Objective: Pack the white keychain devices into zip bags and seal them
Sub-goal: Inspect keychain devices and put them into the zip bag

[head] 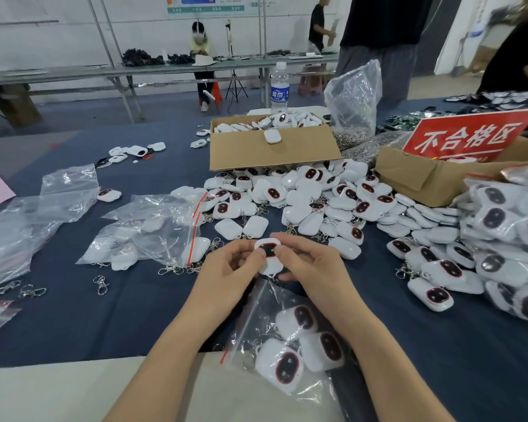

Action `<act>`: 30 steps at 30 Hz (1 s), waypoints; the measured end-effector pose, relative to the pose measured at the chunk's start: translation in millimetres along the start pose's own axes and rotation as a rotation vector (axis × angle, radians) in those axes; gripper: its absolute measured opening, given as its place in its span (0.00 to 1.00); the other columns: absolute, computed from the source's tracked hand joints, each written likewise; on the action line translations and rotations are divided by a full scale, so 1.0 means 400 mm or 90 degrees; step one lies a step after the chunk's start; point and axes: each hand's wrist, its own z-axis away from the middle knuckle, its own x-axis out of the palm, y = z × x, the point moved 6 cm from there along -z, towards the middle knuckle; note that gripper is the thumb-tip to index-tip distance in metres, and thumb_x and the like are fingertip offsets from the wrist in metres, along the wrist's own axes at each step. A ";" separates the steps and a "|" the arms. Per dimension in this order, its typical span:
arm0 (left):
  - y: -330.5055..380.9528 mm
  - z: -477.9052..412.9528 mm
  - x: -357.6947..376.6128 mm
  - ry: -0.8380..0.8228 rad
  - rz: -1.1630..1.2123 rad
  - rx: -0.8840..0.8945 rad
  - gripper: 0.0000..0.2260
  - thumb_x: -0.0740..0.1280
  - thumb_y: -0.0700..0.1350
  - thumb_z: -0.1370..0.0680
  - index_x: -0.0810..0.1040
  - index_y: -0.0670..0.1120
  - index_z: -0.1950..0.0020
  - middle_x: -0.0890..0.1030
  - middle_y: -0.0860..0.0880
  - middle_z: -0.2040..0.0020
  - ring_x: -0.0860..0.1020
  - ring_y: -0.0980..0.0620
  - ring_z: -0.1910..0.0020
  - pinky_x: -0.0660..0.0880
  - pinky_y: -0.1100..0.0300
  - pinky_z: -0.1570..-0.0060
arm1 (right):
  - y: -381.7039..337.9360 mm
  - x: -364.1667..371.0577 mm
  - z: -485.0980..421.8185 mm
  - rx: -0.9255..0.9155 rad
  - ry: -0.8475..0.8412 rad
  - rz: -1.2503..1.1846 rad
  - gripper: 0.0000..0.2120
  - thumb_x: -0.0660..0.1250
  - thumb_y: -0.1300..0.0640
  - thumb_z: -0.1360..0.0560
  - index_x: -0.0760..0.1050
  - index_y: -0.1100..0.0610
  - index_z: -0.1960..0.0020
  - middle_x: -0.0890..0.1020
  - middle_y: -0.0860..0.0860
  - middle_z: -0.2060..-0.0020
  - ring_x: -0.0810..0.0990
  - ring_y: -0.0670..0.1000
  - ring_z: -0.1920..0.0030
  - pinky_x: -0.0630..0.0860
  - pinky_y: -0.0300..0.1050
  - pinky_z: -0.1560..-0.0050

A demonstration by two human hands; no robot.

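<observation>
one white keychain device (268, 254) is held above the blue surface (110, 315), just beyond the zip bag (290, 342) that has three devices inside. the left hand (230, 263) and right hand (308, 263) both pinch it with thumbs on top, probably to check it before packing. its dark window faces up; its long axis runs away from the person.

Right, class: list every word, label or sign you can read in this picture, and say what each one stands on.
"不合格区": large white characters on the red sign rising from the cardboard box on the right.
Water bottle: blue label with white characters, too blurred to read with confidence.
Wall poster at the back: print too small to read.
</observation>
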 end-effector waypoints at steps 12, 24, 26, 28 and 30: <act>0.004 0.002 0.002 -0.002 0.024 0.002 0.05 0.68 0.41 0.20 0.84 0.48 0.49 0.81 0.49 0.60 0.77 0.59 0.62 0.73 0.72 0.61 | 0.004 0.004 0.001 0.007 0.003 0.013 0.16 0.68 0.61 0.21 0.84 0.39 0.53 0.88 0.47 0.57 0.84 0.46 0.58 0.80 0.35 0.57; 0.006 0.008 0.006 -0.010 0.030 0.030 0.06 0.69 0.42 0.20 0.85 0.52 0.49 0.84 0.51 0.58 0.79 0.57 0.59 0.76 0.69 0.56 | 0.002 0.002 0.000 -0.011 0.031 0.012 0.23 0.69 0.63 0.22 0.83 0.32 0.57 0.87 0.45 0.62 0.81 0.41 0.64 0.79 0.34 0.57; 0.009 0.009 0.008 -0.018 0.008 0.045 0.07 0.69 0.42 0.20 0.84 0.55 0.48 0.84 0.53 0.58 0.78 0.59 0.60 0.75 0.69 0.58 | 0.005 0.000 -0.001 -0.010 0.041 0.023 0.23 0.69 0.62 0.23 0.83 0.32 0.58 0.86 0.43 0.65 0.78 0.41 0.67 0.76 0.32 0.60; 0.011 0.010 0.009 -0.021 -0.023 0.062 0.09 0.70 0.42 0.20 0.83 0.57 0.49 0.83 0.57 0.59 0.77 0.61 0.62 0.74 0.71 0.60 | 0.010 -0.004 -0.001 -0.004 0.050 0.029 0.19 0.70 0.62 0.23 0.84 0.36 0.57 0.85 0.43 0.66 0.75 0.45 0.68 0.74 0.36 0.62; 0.013 0.011 0.009 -0.025 -0.050 0.076 0.09 0.70 0.42 0.20 0.83 0.57 0.48 0.83 0.59 0.59 0.76 0.62 0.63 0.73 0.71 0.61 | 0.016 -0.007 -0.001 0.002 0.054 0.040 0.14 0.70 0.61 0.23 0.84 0.42 0.54 0.84 0.43 0.68 0.71 0.51 0.68 0.71 0.41 0.64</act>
